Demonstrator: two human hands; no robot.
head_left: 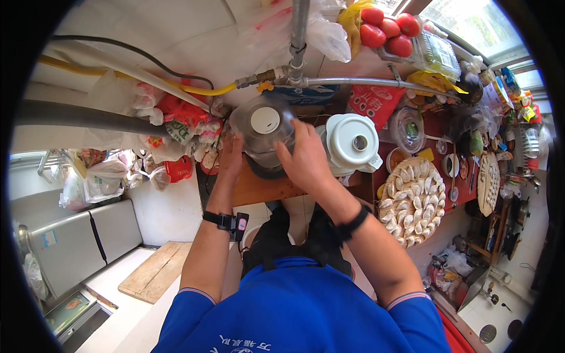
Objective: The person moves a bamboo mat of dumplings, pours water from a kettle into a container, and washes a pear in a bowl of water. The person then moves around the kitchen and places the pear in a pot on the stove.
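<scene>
Before me on a wooden counter stands a clear, dome-shaped appliance cover (pixel 247 115) with a round white disc on its top. My left hand (pixel 231 154) lies against its left side, fingers pointing up along the wall. My right hand (pixel 304 154) is at its right side, thumb and fingers spread apart on the clear plastic. Both hands seem to hold the cover between them. The part under the cover is dark and mostly hidden. Just right of my right hand stands a pale green appliance with a lid (pixel 348 141) that has a round clear knob.
Round woven trays (pixel 387 176) of raw dumplings lie to the right, near small bowls and a clear plastic container (pixel 408 128). A metal pipe (pixel 353 82) and a yellow hose (pixel 207 91) cross the wall behind. Plastic bags (pixel 176 119) crowd the left. Tomatoes (pixel 389 28) sit on a high ledge.
</scene>
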